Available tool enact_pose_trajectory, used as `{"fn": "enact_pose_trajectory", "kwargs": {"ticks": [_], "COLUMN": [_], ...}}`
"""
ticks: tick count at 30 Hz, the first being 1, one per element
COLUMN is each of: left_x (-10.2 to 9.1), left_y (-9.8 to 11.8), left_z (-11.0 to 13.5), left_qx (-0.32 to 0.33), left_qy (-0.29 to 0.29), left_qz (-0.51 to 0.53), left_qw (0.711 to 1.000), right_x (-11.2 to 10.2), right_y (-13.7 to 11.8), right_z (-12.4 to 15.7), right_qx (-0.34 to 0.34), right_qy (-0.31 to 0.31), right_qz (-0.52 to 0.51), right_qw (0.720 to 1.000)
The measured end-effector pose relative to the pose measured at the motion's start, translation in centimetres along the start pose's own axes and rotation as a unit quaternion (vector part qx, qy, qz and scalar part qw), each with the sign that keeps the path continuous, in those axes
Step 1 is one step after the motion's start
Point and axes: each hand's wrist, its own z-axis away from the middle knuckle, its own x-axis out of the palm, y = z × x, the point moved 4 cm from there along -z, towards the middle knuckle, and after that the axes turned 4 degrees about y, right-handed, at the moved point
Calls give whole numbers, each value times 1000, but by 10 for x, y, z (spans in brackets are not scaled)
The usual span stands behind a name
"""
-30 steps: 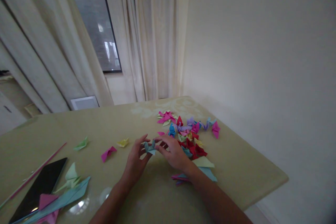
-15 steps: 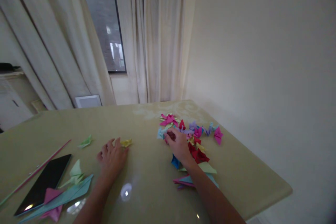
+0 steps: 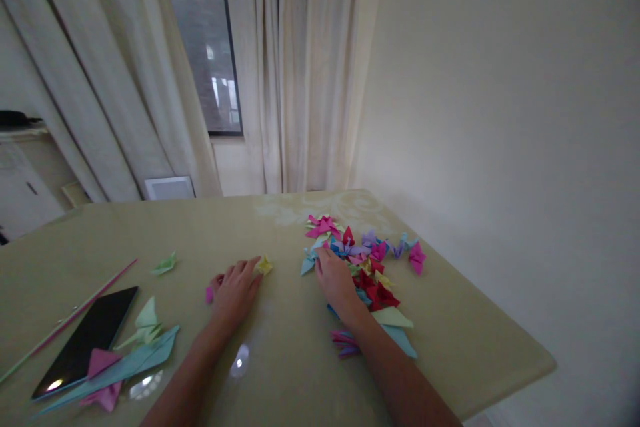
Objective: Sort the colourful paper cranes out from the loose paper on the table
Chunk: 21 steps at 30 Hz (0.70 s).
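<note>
My left hand (image 3: 236, 292) lies low over the table, fingers curled and pressed together, with a small yellow paper crane (image 3: 264, 265) at its thumb and index fingertip. A bit of bright pink paper (image 3: 209, 294) pokes out by its outer fingers. At the left side of a heap of colourful folded paper cranes (image 3: 375, 251), my right hand (image 3: 336, 278) has its fingertips closed at a light-blue paper crane (image 3: 309, 261). The hand covers part of the heap. Red cranes (image 3: 379, 294) lie right beside its wrist.
On the left are a black tablet (image 3: 87, 340), a thin pink-and-green stick (image 3: 70, 317), a small green folded piece (image 3: 164, 265), a pale green crane (image 3: 146, 325) and a long teal folded strip (image 3: 125, 365). A wall (image 3: 500, 147) borders the table's right side.
My left hand has moved right, and the yellow crane has shifted right with it; pink paper now shows beside that hand. My right hand has lowered its fingers toward the light-blue crane.
</note>
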Motion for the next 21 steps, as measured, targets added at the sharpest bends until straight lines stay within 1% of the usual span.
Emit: {"fn": "enact_pose_trajectory", "kwargs": {"ticks": [3, 6, 8, 10, 13, 15, 17, 18, 19, 20, 21], "left_x": [5, 7, 7, 7, 9, 12, 12, 10, 6, 1, -5], "left_y": [10, 17, 23, 30, 43, 51, 56, 56, 55, 51, 45], "left_z": [0, 0, 2, 6, 11, 15, 16, 15, 14, 12, 11], "left_qx": [32, 49, 65, 85, 123, 157, 183, 183, 168, 140, 102], "left_qy": [-13, -13, -15, -21, -44, -72, -99, -104, -96, -75, -41], "left_qz": [5, 8, 5, 2, 28, 84, 156, 181, 186, 167, 123], "left_qw": [999, 999, 998, 996, 991, 981, 966, 961, 963, 973, 986], "right_x": [-1, 6, 11, 16, 20, 23, 25, 24, 23, 20, 15], "right_y": [-4, -8, -10, -12, -16, -18, -19, -18, -17, -15, -12], "right_z": [9, 19, 23, 26, 29, 31, 31, 31, 30, 29, 28], "right_qx": [-37, -72, -81, -89, -114, -123, -121, -119, -119, -120, -119], "right_qy": [7, -16, -26, -24, -34, -64, -94, -102, -106, -103, -91], "right_qz": [-66, -147, -170, -162, -105, -64, -46, -45, -46, -52, -64], "right_qw": [997, 986, 982, 982, 987, 988, 987, 987, 986, 986, 987]}}
